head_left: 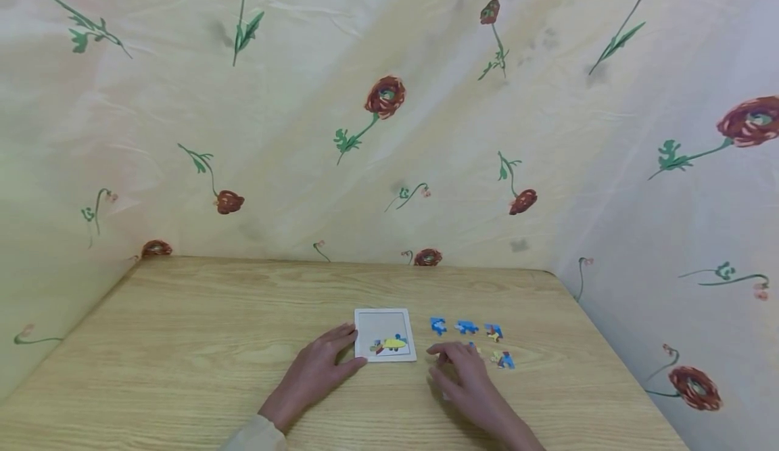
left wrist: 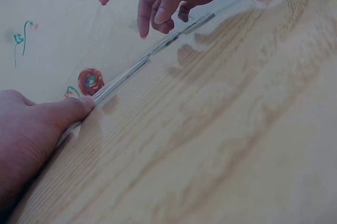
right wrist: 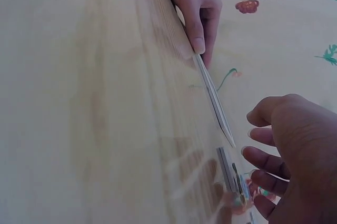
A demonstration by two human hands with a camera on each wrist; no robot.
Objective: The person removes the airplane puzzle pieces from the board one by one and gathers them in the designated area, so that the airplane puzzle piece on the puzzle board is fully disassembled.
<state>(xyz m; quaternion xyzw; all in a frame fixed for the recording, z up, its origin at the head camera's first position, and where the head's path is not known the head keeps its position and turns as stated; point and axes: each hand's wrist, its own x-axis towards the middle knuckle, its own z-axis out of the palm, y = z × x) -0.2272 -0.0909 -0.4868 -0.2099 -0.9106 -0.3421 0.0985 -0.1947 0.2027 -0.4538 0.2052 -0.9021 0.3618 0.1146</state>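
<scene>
A square white puzzle tray [head_left: 380, 322] lies on the table, with a few joined jigsaw pieces [head_left: 394, 344], partly yellow and blue, along its near side. My left hand [head_left: 319, 363] holds the tray's near left corner, thumb at the near edge and fingers along the left side. To the right of the tray, my right hand [head_left: 465, 376] hovers just above the table with loosely bent fingers and nothing visible in its grasp. Beyond and beside it lie several loose blue jigsaw pieces [head_left: 466, 327]; the hand partly hides some of them.
The wood-grain table [head_left: 231, 316] extends to both sides of the hands. A flower-printed cloth [head_left: 292, 133] hangs behind it and along the left and right sides.
</scene>
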